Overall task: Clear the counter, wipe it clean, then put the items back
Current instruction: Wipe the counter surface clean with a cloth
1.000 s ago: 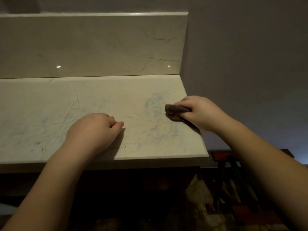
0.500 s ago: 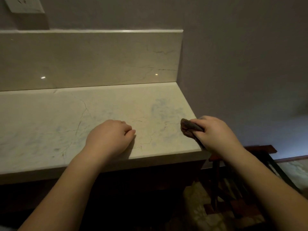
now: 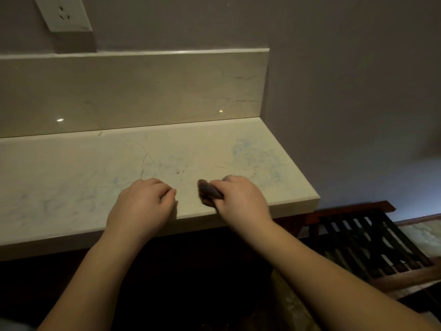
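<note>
- My right hand (image 3: 241,201) grips the dark cloth (image 3: 210,191), bunched on the counter (image 3: 71,182) near its front edge; I judge it soft and light, best held wadded.
- My left hand (image 3: 143,206) rests beside it, fingers curled, holding nothing I can see.
- Backsplash (image 3: 133,91) behind, slatted rack (image 3: 367,240) lower right; nothing blocks the stroke.

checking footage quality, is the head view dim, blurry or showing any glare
Head view: dim throughout, dark below the counter; two small glare spots on the backsplash; the right hand and its dark cloth look slightly smeared; the left hand casts a soft shadow; the straight counter edges look tilted and skewed.
</note>
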### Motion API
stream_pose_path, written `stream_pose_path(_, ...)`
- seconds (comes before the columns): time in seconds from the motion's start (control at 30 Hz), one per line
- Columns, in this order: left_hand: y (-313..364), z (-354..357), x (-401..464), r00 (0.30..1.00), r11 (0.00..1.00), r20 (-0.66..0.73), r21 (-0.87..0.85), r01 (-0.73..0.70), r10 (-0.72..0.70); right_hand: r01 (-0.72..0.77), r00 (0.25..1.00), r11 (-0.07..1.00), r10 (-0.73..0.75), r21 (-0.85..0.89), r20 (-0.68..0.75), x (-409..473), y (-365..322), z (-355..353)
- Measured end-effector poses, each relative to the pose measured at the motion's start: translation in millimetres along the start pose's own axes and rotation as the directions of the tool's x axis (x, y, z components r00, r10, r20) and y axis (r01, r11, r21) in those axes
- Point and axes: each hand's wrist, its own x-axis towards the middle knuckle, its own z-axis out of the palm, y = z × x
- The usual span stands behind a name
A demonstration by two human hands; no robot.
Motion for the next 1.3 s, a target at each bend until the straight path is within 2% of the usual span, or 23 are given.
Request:
stream_pose_path(0.13,-18,-5,-10,0.993,0.994,-0.064,-0.036,0.100,-0.103,0.040,0.998,0.998,-0.042,0.040,0.043,15,-42,21)
stream_pose_path(0.27,-31,-13,-18,0.984,0.985,-0.064,-0.057,0.163,-0.167,0.092,0.989,0.994,-0.098,0.062,0.107,28,-77,33)
stream_pose_path(0.47,-41,-18,-27,0.961,0.962,-0.108,-0.135,0.239,-0.254,0.205,0.952,0.973,-0.223,0.104,0.209,31,-85,30)
stream_pose_path(0.57,-45,-19,-36,0.951,0.952,-0.170,-0.211,0.223,-0.260,0.255,0.918,0.957,-0.284,0.138,0.275,24,-82,19)
stream_pose_path(0.7,-44,-15,-51,0.952,0.938,-0.234,-0.327,0.113,-0.196,0.308,0.851,0.941,-0.338,0.139,0.402,-6,-65,0)
stream_pose_path(0.77,-42,-13,-60,0.953,0.921,-0.263,-0.388,0.041,-0.153,0.214,0.861,0.944,-0.304,0.251,0.408,-31,-54,-8)
stream_pose_path(0.8,-40,-11,-64,0.951,0.910,-0.279,-0.415,0.007,-0.134,0.111,0.892,0.931,-0.247,0.347,0.379,-43,-49,-13)
stream_pose_path(0.83,-37,-8,-67,0.950,0.898,-0.290,-0.440,-0.024,-0.117,-0.023,0.926,0.883,-0.158,0.469,0.343,-54,-44,-17)
stream_pose_path(0.9,-26,-3,-74,0.951,0.864,-0.301,-0.494,-0.095,-0.068,-0.270,0.949,0.671,0.065,0.690,0.309,-71,-33,-19)
stream_pose_path(1.0,-1,3,-85,0.955,0.759,-0.293,-0.614,-0.218,0.038,-0.470,0.877,0.325,0.281,0.820,0.391,-90,-14,-6)
stream_pose_path(1.07,20,9,-93,0.958,0.695,-0.262,-0.669,-0.266,0.114,-0.515,0.816,0.092,0.355,0.852,0.455,-101,-6,1)
stream_pose_path(1.1,30,13,-98,0.963,0.670,-0.222,-0.694,-0.265,0.150,-0.512,0.794,0.014,0.388,0.859,0.467,-108,-3,3)
stream_pose_path(1.2,60,33,-110,0.969,0.646,-0.042,-0.739,-0.194,0.243,-0.492,0.738,-0.126,0.464,0.861,0.490,-128,5,-2)
stream_pose_path(1.3,85,57,-116,0.943,0.637,0.099,-0.759,-0.134,0.317,-0.433,0.702,-0.206,0.533,0.878,0.472,-147,15,-11)
